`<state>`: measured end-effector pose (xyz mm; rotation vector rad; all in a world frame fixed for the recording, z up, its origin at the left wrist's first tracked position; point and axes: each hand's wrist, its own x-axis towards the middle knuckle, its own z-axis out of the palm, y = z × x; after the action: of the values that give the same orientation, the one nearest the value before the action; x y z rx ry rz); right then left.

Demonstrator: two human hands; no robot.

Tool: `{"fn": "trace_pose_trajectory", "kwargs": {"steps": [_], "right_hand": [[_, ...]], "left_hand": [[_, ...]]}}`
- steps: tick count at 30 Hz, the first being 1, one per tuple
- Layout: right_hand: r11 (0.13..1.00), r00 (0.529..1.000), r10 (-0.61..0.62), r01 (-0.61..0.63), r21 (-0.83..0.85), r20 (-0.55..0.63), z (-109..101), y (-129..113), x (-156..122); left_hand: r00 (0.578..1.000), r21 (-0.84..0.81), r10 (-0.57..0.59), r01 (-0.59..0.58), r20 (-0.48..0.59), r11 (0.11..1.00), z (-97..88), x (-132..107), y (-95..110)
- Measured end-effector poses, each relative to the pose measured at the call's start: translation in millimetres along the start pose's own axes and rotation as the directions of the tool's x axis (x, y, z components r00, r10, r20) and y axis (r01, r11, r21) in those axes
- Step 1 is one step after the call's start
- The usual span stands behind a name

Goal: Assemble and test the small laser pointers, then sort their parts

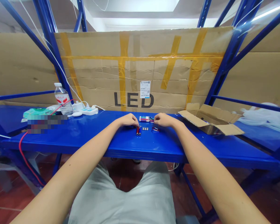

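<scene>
Left hand (pixel 130 119) and right hand (pixel 162 120) curl; whether pinching, I can't tell. A stray nudge could scatter the discs (pixel 145 128).

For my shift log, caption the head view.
Left hand and right hand flank shiny tubes on a blue table.

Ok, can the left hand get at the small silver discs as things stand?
Probably yes. The left hand is close by, and the small silver discs lie uncovered on the blue table. The two short tubes lie beside them on that hand's side, so it may need to clear those.
</scene>
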<state>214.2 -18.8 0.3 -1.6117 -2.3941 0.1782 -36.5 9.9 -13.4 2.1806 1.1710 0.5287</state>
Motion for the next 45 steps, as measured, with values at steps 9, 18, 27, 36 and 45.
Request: {"fn": "trace_pose_trajectory", "kwargs": {"steps": [9,18,27,36,45], "right_hand": [[0.94,0.96,-0.268,0.278,0.196,-0.079,17,-26,6],[0.93,0.937,-0.346,0.349,0.111,-0.051,26,-37,13],[0.927,0.939,-0.34,0.343,0.154,-0.049,27,-36,14],[0.954,0.959,-0.178,0.223,0.2,-0.221,18,-25,15],[0.997,0.976,0.075,-0.068,0.039,-0.204,11,2,15]], "left_hand": [[1.0,-0.01,0.029,-0.029,0.01,1.0,-0.9,2,-2],[0.999,0.007,0.036,-0.036,0.023,0.999,-3.0,-1,3],[0.999,0.007,0.044,-0.044,0.031,0.999,-3.3,0,1],[1.0,-0.034,0.01,-0.009,0.026,0.999,0.0,4,-6],[0.929,0.368,0.346,-0.28,-0.129,0.887,8.2,34,12]]}}
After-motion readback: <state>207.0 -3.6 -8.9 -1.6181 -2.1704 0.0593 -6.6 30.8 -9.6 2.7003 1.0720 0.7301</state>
